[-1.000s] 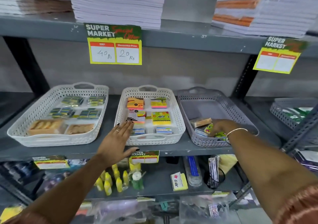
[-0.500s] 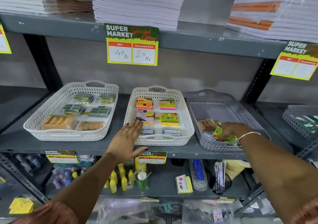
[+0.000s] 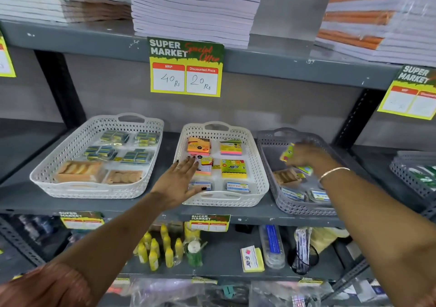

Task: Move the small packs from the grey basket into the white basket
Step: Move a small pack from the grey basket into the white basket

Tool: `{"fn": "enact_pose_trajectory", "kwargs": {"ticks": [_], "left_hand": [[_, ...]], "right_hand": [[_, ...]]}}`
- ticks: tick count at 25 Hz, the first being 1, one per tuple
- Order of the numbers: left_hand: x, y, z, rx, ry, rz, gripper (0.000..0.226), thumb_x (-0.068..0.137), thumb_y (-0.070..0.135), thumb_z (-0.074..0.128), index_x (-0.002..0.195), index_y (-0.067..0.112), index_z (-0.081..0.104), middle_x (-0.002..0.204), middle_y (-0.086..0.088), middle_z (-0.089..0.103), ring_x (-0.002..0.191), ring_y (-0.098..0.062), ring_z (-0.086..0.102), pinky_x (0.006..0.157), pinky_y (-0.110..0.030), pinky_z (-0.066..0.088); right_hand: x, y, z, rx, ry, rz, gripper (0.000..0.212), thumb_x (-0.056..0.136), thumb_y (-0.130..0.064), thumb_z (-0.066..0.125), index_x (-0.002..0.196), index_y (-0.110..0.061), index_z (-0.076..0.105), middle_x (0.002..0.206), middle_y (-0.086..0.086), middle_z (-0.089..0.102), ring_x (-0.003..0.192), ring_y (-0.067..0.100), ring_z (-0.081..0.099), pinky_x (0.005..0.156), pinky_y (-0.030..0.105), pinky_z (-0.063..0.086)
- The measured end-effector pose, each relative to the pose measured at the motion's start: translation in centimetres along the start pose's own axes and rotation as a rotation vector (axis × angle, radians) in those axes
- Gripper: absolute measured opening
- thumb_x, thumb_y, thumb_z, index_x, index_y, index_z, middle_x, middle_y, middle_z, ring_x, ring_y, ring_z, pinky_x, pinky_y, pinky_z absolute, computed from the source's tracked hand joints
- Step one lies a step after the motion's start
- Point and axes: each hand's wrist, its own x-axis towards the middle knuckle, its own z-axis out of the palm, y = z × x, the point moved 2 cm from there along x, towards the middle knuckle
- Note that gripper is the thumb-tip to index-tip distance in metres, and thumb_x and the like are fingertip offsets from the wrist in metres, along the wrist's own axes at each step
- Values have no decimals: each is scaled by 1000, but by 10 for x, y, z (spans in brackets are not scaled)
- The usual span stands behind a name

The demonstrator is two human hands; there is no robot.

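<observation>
Your right hand [image 3: 304, 156] is clamped on a yellow-green pack [image 3: 286, 155] above the grey basket [image 3: 267, 146]. Left hand [image 3: 180, 184] lies flat and spread on the white basket [image 3: 258, 179]; carry the pack over both rims and lay it in a bare spot

Price sign [image 3: 186, 67], yellow bottles [image 3: 160, 250]

This is a shop. A price tag [image 3: 186, 67] reading "Super Market", with an MRP and a discounted price, hangs on a grey metal shelf [image 3: 70, 38]. Above the tag lie stacked notebooks [image 3: 195, 6]; below it stand baskets [image 3: 225, 162] of small packed stationery.
</observation>
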Motion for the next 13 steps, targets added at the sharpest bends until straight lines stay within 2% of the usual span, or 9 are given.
{"fn": "enact_pose_trajectory", "kwargs": {"ticks": [3, 6, 10, 13], "left_hand": [[4, 1, 7, -28, -12, 16, 109, 63, 77, -24, 145, 12, 10, 154, -7, 7, 140, -18, 2, 112, -35, 2], [3, 2, 9, -72, 32, 11, 107, 68, 77, -19, 142, 13, 24, 152, -8, 22, 139, -22, 14, 112, -38, 10], [6, 2, 9, -81, 43, 19, 106, 70, 76, -17, 140, 14, 33, 149, -9, 27, 137, -24, 20, 111, -41, 14], [6, 2, 8, -90, 33, 25, 104, 72, 75, -16, 138, 13, 36, 149, -10, 29, 137, -25, 22, 110, -42, 17]], "right_hand": [[-3, -73, -14, 51, 97, -177, 72, 71, -48, 60, 133, -12, 50, 142, 19, 46, 131, 35, 42, 107, 43, 41], [3, -129, 6, 93, 18, -303, 78, 78, -35, 68, 145, -11, 36, 151, 19, 29, 139, 35, 28, 112, 43, 33], [23, -159, 36, 4, -100, -343, 71, 81, -32, 66, 141, -6, 37, 148, 18, 30, 137, 34, 30, 109, 48, 35], [31, -166, 49, -16, -147, -332, 73, 81, -30, 65, 144, -9, 34, 148, 16, 31, 137, 33, 32, 110, 49, 33]]}}
